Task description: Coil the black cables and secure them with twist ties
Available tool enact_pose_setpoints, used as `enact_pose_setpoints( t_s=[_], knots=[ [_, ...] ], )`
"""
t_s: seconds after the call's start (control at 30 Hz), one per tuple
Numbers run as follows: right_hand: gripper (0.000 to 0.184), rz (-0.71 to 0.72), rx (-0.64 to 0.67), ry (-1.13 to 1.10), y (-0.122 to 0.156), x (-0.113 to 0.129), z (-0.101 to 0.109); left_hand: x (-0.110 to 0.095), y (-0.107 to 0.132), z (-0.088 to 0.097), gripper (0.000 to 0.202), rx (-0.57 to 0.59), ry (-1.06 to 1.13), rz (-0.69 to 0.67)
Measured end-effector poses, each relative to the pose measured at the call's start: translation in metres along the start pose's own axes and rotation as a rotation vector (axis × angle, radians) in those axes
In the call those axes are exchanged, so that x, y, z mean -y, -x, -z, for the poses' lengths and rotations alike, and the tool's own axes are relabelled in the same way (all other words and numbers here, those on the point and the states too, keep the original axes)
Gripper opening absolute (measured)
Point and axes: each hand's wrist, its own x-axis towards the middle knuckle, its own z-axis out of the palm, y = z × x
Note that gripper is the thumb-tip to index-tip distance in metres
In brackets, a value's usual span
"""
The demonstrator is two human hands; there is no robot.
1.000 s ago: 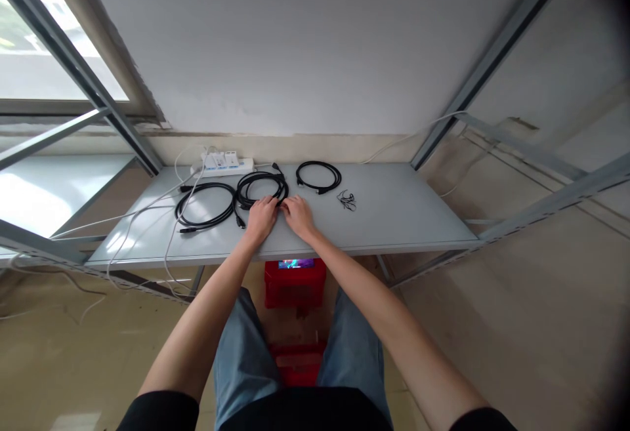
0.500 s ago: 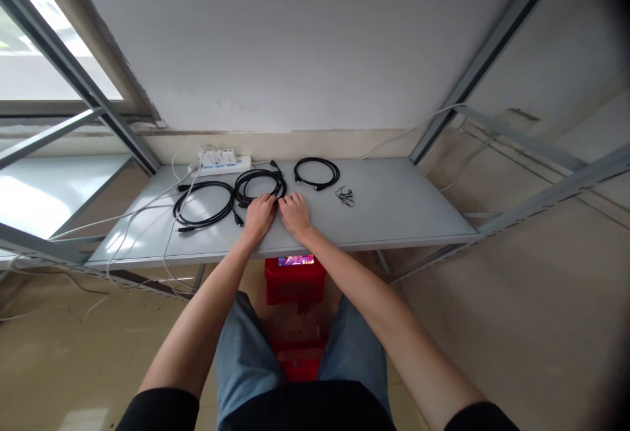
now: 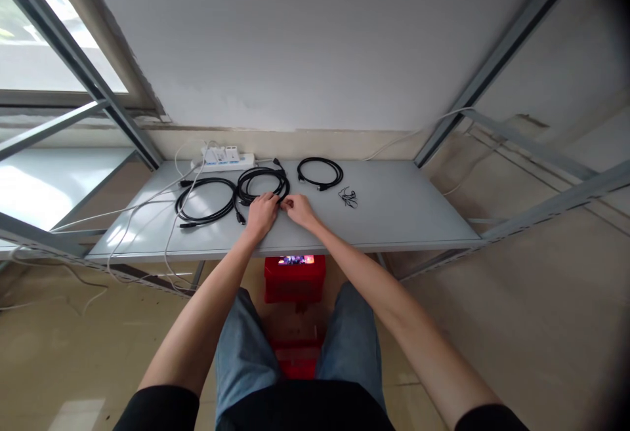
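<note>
A coiled black cable lies on the grey shelf, its plug ends sticking out. My left hand rests at the near edge of this coil, fingers bent over and closed on the cable. Just to its right, my right hand has thumb and fingers pinched together against the coil's near right side; what lies between the fingertips is too small to make out. Another black cable coil lies at the left, touching or nearly touching the middle one. A third coil lies apart at the back right.
Thin black ties lie in a loose bunch right of my hands. A white power strip with plugs stands at the back left, and white cords trail over the shelf's front edge. Below is a red box. Metal posts flank the shelf.
My right hand has turned and curled from lying flatter on the coil into a pinch. My left hand has stayed on the coil. The view has shifted slightly.
</note>
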Motion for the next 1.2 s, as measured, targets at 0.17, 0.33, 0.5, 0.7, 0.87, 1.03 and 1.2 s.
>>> enact_pose_setpoints(
  t_s=[0.17,0.33,0.5,0.7,0.87,1.03,1.2],
  knots=[
    [0.017,0.006,-0.046,-0.156,0.006,-0.004,-0.001,0.001,0.0,-0.002,0.031,0.0,0.032,-0.001],
    [0.018,0.024,-0.113,-0.056,0.013,0.0,0.0,0.002,-0.001,-0.003,0.029,-0.007,0.028,-0.001],
    [0.017,0.02,-0.183,0.077,0.018,0.001,0.001,0.002,-0.002,-0.005,0.029,0.01,0.012,0.009],
    [0.019,0.077,-0.201,0.173,0.024,0.005,0.002,0.001,-0.003,-0.005,0.03,0.023,0.002,0.009],
    [0.02,0.089,-0.248,0.247,0.028,0.01,0.003,0.0,-0.002,-0.004,0.031,0.019,0.008,0.001],
    [0.02,0.027,-0.325,0.187,0.023,0.007,0.003,0.001,-0.003,-0.005,0.031,0.029,-0.001,-0.01],
    [0.018,-0.067,-0.411,0.055,0.019,0.0,0.006,0.002,-0.004,-0.006,0.029,0.032,0.004,-0.002]
  ],
)
